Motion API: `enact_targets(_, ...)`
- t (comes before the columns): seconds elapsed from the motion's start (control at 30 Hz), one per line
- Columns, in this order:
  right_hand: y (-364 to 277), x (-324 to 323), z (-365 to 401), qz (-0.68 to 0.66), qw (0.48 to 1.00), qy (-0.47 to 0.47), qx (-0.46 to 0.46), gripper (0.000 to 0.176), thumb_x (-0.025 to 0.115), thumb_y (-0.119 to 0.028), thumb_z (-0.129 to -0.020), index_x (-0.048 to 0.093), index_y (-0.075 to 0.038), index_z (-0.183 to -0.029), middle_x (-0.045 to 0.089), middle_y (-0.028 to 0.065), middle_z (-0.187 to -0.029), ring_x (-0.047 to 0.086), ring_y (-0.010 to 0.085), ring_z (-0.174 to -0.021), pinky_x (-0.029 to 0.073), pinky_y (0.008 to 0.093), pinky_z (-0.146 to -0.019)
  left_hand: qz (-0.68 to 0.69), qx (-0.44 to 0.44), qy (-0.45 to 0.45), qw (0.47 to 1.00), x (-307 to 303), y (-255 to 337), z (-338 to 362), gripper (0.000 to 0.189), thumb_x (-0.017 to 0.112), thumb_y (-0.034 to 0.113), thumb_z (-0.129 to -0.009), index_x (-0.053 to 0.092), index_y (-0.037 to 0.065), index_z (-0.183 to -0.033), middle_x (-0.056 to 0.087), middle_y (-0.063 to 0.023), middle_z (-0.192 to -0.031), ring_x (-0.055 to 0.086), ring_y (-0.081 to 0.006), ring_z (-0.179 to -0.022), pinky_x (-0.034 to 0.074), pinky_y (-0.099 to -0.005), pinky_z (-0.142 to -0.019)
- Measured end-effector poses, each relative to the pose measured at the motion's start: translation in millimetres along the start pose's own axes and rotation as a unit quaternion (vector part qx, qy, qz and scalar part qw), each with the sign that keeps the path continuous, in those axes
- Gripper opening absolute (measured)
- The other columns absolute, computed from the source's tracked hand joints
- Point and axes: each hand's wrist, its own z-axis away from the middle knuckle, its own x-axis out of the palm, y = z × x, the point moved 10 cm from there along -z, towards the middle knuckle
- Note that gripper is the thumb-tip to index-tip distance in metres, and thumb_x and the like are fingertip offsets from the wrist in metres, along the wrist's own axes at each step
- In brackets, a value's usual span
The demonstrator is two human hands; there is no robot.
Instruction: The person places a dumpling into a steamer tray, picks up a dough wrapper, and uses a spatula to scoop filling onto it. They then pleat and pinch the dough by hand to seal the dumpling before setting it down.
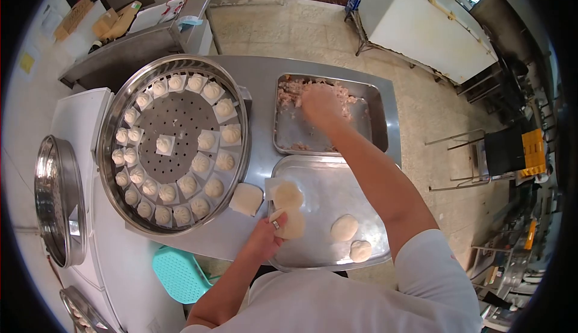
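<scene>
My left hand [267,236] is closed on a round dough wrapper [291,224] above the left edge of a flat metal tray [325,179]. Another flat wrapper [288,195] lies just beyond it, and two dough rounds [344,227] rest farther right on the tray. In the deep metal pan [376,116], my right hand [322,105] reaches into the pinkish filling [291,92]; its fingers are hidden there. Left of the pan, a large round steamer tray [174,113] holds several pleated buns [195,82] on paper squares.
A stack of paper squares [246,199] sits between steamer and tray. Another round steamer [53,200] stands at far left. A turquoise basket [180,273] is below the table's edge. A white chest [421,23] and a chair [504,150] are beyond the table.
</scene>
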Motion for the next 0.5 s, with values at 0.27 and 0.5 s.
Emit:
enact_targets(0.27,20.3,2.3,41.7,-0.036,0.991,-0.129,0.016,0.024,0.063,-0.011,-0.087,0.077,-0.009,-0.107,0.074,0.0162,-0.107,0.072,0.034,-0.104,0.059,0.0463,-0.085,0.034,-0.013,-0.037,0.999,6.5,0.7,-3.0,0.04,0.063,0.019,-0.103,0.055,-0.005,-0.134,0.065,-0.0154,-0.13,0.065,-0.0275,-0.121,0.053,-0.0413,-0.105)
enact_targets(0.5,65.3,-16.5,64.3,-0.022,0.991,-0.125,0.043,0.033,0.063,-0.011,-0.086,0.077,-0.023,-0.114,0.074,0.014,-0.101,0.072,0.0335,-0.095,0.058,0.0459,-0.082,0.017,-0.038,-0.014,0.999,23.5,20.8,3.3,0.041,0.064,0.018,-0.102,0.055,-0.007,-0.133,0.067,-0.0172,-0.127,0.065,-0.0286,-0.12,0.052,-0.0395,-0.106)
